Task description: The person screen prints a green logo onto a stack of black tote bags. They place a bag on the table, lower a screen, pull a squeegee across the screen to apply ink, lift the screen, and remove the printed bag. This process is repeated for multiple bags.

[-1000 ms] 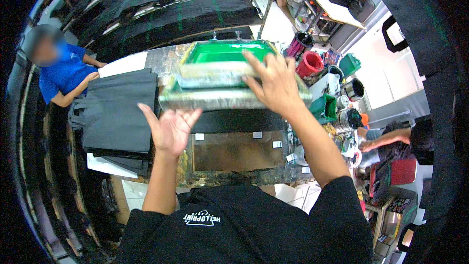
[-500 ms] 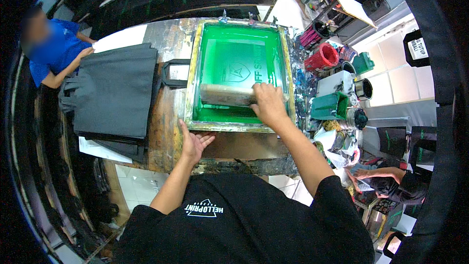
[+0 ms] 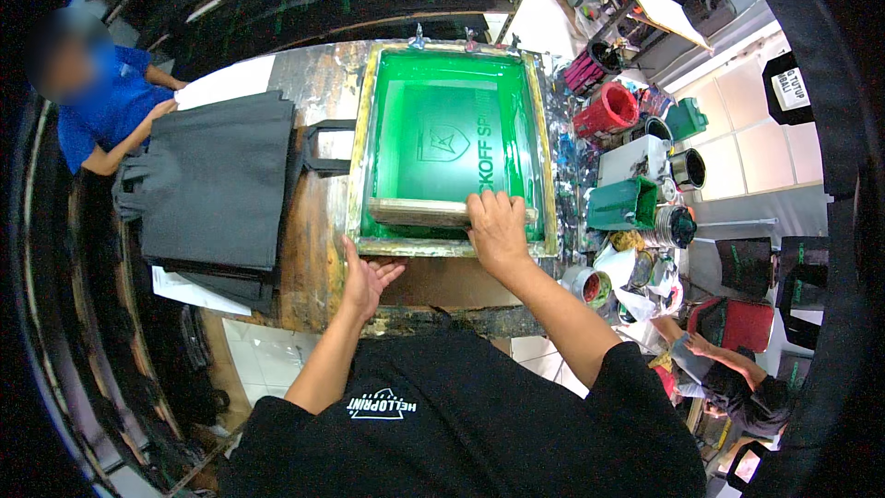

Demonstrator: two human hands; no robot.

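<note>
One fisheye view — head-worn — looks down and forward, close above the printing frame (image 3: 424,247)

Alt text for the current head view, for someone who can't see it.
The right hand grips a squeegee across the near end of a green-inked screen; the open left hand is at its near left corner. Black bags lie stacked to the left; containers crowd the right.

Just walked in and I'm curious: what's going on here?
A person's right hand grips a squeegee set across the near part of a screen coated with green ink. The left hand, open, is at the screen's near left corner. A black handle pokes out at the screen's left side. Dark bags lie stacked to the left, near someone in blue; tubs crowd the right.
</note>
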